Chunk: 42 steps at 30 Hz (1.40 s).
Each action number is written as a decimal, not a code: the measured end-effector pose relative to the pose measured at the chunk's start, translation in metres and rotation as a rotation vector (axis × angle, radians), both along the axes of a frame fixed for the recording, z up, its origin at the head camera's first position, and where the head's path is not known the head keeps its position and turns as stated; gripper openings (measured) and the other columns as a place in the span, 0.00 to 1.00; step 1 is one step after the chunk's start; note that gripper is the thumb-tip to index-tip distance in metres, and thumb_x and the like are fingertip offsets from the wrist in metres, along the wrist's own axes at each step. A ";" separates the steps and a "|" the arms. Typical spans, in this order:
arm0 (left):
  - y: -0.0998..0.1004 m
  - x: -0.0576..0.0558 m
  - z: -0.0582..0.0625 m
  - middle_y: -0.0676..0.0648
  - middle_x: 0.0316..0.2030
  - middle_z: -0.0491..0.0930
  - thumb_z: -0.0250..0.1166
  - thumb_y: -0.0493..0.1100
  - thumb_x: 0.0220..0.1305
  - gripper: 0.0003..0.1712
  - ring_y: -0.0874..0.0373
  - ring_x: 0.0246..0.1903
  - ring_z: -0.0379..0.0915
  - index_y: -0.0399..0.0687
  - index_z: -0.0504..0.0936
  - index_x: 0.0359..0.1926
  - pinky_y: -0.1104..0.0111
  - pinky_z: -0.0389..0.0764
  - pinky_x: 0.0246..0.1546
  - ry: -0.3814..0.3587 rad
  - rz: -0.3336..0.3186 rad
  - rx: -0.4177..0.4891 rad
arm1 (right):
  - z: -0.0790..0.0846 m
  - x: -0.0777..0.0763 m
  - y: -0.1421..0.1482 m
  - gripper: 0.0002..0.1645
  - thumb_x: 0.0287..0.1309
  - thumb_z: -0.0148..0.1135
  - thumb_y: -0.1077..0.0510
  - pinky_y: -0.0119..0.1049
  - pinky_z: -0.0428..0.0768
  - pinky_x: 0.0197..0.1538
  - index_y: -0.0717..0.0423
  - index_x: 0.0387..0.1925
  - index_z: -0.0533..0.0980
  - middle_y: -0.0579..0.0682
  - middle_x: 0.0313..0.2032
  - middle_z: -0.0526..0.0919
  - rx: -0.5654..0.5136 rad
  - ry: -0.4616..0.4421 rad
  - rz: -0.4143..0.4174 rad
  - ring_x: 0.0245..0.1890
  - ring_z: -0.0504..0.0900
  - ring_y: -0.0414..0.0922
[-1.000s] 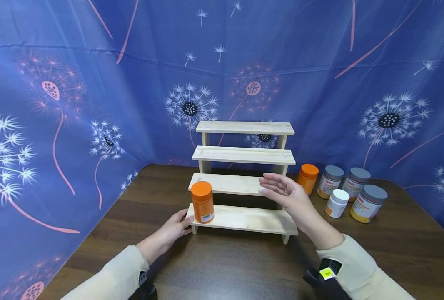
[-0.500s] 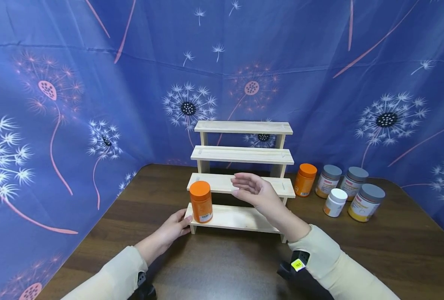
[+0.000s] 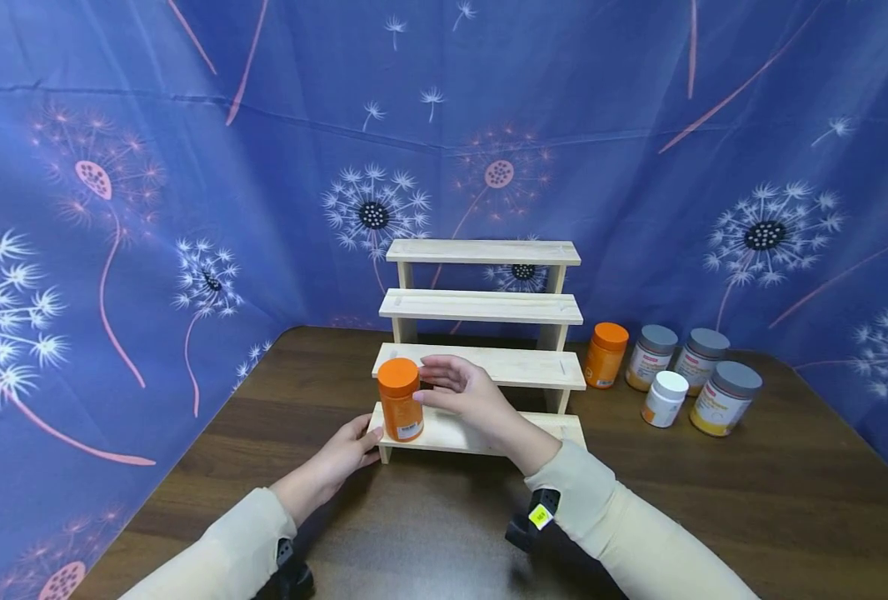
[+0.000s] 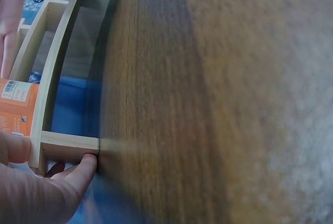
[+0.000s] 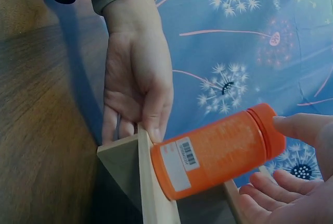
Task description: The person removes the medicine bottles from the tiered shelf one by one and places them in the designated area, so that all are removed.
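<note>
An orange screw-top bottle [image 3: 401, 408] stands upright at the left end of the lowest board of a pale wooden four-step display stand [image 3: 481, 307]. My left hand [image 3: 339, 460] grips that board's left end; in the left wrist view its thumb lies on top by the bottle's base while fingers reach beneath to the leg. My right hand [image 3: 470, 402] is at the bottle's right side, thumb and fingers spread apart. In the right wrist view, the right thumb [image 5: 299, 126] overlaps the orange lid and the other fingers are loosely bent beyond the bottle.
To the right of the stand, another orange bottle [image 3: 606, 356], a small white bottle [image 3: 665, 400] and several grey-lidded jars [image 3: 725, 400] stand on the dark wooden table [image 3: 429, 533]. A blue dandelion-print cloth [image 3: 609, 167] hangs behind.
My right hand has moved left across the stand to the orange bottle. The left hand keeps its grip on the lowest board, and the bottle stays in place.
</note>
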<state>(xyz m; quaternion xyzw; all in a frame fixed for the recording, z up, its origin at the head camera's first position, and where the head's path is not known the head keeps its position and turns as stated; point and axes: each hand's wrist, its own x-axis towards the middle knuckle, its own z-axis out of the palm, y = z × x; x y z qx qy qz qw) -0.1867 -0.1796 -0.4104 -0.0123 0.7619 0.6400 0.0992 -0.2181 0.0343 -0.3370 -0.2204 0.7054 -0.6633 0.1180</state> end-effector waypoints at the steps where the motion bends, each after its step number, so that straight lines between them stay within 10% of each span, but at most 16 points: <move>1: 0.000 0.000 0.000 0.27 0.61 0.67 0.44 0.35 0.75 0.25 0.39 0.61 0.68 0.23 0.56 0.67 0.46 0.72 0.62 -0.002 -0.005 -0.003 | -0.001 -0.001 -0.003 0.34 0.57 0.68 0.61 0.42 0.76 0.64 0.61 0.64 0.68 0.58 0.60 0.76 0.000 -0.004 0.000 0.61 0.74 0.52; 42: 0.000 0.000 0.002 0.30 0.59 0.70 0.44 0.34 0.75 0.24 0.45 0.56 0.71 0.24 0.58 0.66 0.46 0.72 0.62 0.019 -0.034 -0.033 | -0.017 0.001 -0.025 0.36 0.53 0.72 0.49 0.50 0.76 0.62 0.52 0.63 0.71 0.49 0.53 0.82 0.274 0.188 -0.088 0.52 0.80 0.48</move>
